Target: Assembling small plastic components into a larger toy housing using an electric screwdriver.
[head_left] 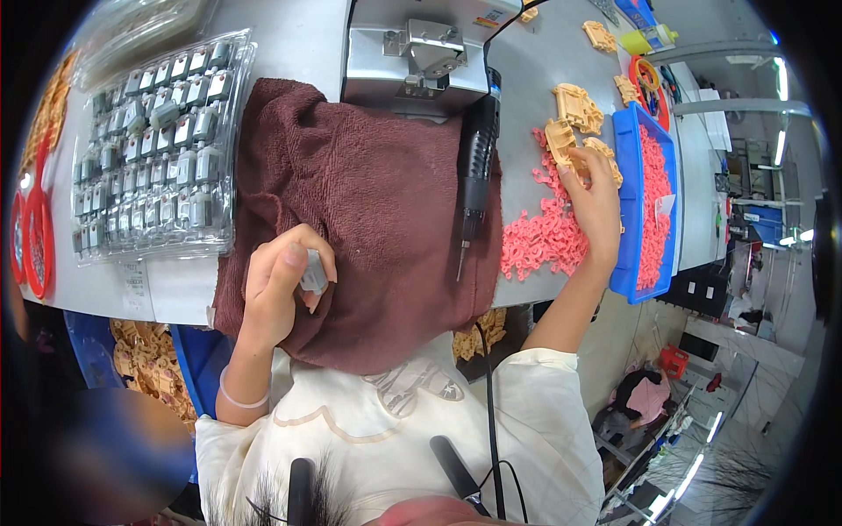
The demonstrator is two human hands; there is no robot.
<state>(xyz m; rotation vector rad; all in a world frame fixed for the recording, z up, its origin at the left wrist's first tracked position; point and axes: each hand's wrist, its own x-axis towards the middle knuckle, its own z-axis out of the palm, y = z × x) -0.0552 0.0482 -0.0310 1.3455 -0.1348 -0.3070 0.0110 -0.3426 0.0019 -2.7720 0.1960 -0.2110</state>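
My left hand (285, 279) is closed around a small grey metal-cased motor (314, 273), held above the brown towel (386, 193). My right hand (594, 193) reaches to the right side of the table, its fingers pinched on a pale-yellow moulded plastic part (560, 137). More parts of that kind lie against it, among them another yellow plastic part (579, 107) just beyond. Below the right wrist spreads a heap of small pink plastic pieces (545, 241). A black electric screwdriver (478, 149) lies on the towel's right side, its bit pointing toward me.
On the left stands a clear plastic tray (240, 149) with rows of similar motors. A grey metal machine (421, 66) sits at the back. The blue bin (624, 210) at right holds pink pieces. Red-handled scissors (38, 232) lie far left; a blue crate (202, 355) is below the table.
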